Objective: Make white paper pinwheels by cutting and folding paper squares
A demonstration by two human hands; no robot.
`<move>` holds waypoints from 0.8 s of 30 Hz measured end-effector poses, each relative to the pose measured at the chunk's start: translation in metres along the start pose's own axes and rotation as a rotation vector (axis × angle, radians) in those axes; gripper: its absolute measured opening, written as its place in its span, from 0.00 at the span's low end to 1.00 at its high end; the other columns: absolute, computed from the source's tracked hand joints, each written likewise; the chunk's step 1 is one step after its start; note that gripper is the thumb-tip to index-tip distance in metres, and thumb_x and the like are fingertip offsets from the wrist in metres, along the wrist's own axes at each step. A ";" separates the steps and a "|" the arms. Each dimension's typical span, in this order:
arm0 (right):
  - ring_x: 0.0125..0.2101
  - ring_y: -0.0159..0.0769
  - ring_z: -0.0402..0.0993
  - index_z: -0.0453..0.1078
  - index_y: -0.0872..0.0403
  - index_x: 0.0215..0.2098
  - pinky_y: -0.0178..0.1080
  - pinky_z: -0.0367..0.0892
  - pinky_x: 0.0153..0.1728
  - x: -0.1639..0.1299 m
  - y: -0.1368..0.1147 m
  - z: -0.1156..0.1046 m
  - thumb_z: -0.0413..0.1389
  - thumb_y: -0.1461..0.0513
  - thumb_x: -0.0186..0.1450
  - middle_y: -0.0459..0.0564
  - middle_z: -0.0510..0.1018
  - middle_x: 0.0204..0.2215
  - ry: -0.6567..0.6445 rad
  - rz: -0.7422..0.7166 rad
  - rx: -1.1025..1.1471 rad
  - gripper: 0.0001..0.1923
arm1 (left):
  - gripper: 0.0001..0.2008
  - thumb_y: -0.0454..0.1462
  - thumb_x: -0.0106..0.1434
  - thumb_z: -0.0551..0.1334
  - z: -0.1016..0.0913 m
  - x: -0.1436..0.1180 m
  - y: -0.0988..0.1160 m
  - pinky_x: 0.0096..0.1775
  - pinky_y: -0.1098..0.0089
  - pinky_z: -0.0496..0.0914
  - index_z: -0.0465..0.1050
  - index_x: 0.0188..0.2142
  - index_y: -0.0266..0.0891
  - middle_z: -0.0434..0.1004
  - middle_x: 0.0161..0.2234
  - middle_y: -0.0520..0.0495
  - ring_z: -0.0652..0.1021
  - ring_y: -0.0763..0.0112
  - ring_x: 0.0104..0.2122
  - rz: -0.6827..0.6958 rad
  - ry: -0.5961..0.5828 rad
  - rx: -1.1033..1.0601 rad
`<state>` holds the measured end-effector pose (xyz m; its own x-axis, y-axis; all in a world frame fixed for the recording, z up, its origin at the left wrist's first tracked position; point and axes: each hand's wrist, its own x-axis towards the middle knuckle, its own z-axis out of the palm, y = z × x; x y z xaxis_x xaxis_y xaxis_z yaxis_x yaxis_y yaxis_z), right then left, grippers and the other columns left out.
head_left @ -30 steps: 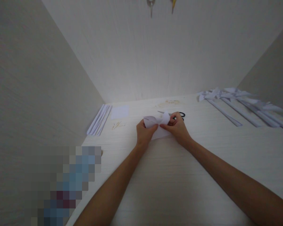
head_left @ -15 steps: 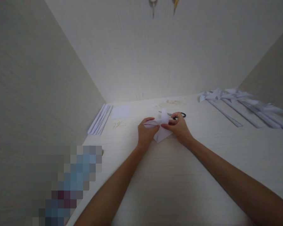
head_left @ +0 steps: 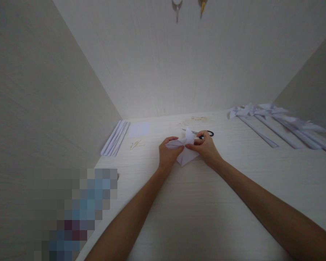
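Note:
A white paper pinwheel head [head_left: 189,156], partly folded, is held between my two hands above the table. My left hand [head_left: 167,154] grips its left side, the thumb pressing near the centre. From the right, my right hand [head_left: 206,146] pinches it close to the middle with thumb and fingers. One paper flap stands up at the back and a pointed corner faces me. Scissors with black handles [head_left: 211,133] lie just behind my right hand, their blades partly covered by the paper. The exact centre of the paper is hidden by my thumbs.
Rolled white paper sticks [head_left: 115,139] and a square paper sheet [head_left: 139,129] lie at the back left, near some small thin sticks [head_left: 136,145]. Several paper pinwheels on sticks [head_left: 277,123] rest at the right. Small tan bits [head_left: 199,119] lie near the back wall.
The upright flap at the back of the paper has bent slightly. Both hands keep their hold in almost the same place.

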<state>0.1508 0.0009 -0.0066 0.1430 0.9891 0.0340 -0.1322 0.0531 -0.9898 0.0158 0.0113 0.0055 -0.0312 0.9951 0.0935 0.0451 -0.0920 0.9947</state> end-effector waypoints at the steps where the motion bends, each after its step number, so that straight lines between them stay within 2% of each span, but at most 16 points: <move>1: 0.18 0.33 0.70 0.46 0.49 0.32 0.36 0.66 0.21 0.000 0.000 0.000 0.64 0.59 0.39 0.40 0.73 0.19 0.003 0.002 -0.004 0.31 | 0.18 0.32 0.37 0.65 0.000 0.000 0.000 0.26 0.75 0.65 0.70 0.32 0.36 0.71 0.24 0.52 0.71 0.75 0.24 0.001 0.001 0.002; 11: 0.18 0.33 0.71 0.47 0.49 0.32 0.36 0.66 0.21 0.002 0.001 -0.003 0.65 0.59 0.38 0.41 0.74 0.19 -0.016 0.017 0.027 0.32 | 0.19 0.33 0.37 0.66 -0.003 0.002 0.002 0.24 0.76 0.64 0.70 0.33 0.35 0.70 0.21 0.53 0.69 0.77 0.22 0.002 -0.026 0.051; 13: 0.18 0.34 0.71 0.47 0.49 0.32 0.37 0.67 0.21 0.002 0.000 -0.004 0.65 0.59 0.37 0.41 0.74 0.20 -0.020 0.032 0.017 0.32 | 0.19 0.33 0.37 0.66 -0.007 0.004 0.002 0.24 0.76 0.64 0.70 0.34 0.35 0.70 0.22 0.53 0.70 0.77 0.21 -0.027 -0.087 0.034; 19: 0.18 0.34 0.71 0.47 0.49 0.32 0.37 0.67 0.21 0.004 -0.001 -0.007 0.65 0.59 0.37 0.41 0.75 0.20 -0.075 0.062 -0.023 0.33 | 0.22 0.31 0.37 0.65 -0.022 0.013 0.004 0.26 0.73 0.66 0.68 0.37 0.36 0.74 0.25 0.50 0.73 0.75 0.22 -0.179 -0.368 -0.113; 21: 0.18 0.35 0.71 0.48 0.49 0.32 0.37 0.67 0.20 0.004 -0.001 -0.008 0.65 0.59 0.37 0.41 0.75 0.20 -0.102 0.066 -0.035 0.32 | 0.23 0.31 0.38 0.65 -0.024 0.014 0.006 0.26 0.73 0.67 0.67 0.37 0.36 0.74 0.24 0.49 0.73 0.75 0.22 -0.189 -0.413 -0.128; 24: 0.17 0.35 0.71 0.48 0.49 0.33 0.36 0.66 0.19 0.003 -0.002 -0.009 0.64 0.59 0.39 0.42 0.75 0.20 -0.141 0.065 -0.044 0.31 | 0.23 0.31 0.38 0.66 -0.022 0.013 0.006 0.25 0.73 0.66 0.67 0.37 0.35 0.74 0.23 0.50 0.73 0.75 0.21 -0.163 -0.419 -0.074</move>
<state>0.1600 0.0029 -0.0060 -0.0036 0.9999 -0.0147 -0.0937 -0.0149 -0.9955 -0.0062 0.0227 0.0138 0.3758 0.9237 -0.0743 0.0015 0.0796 0.9968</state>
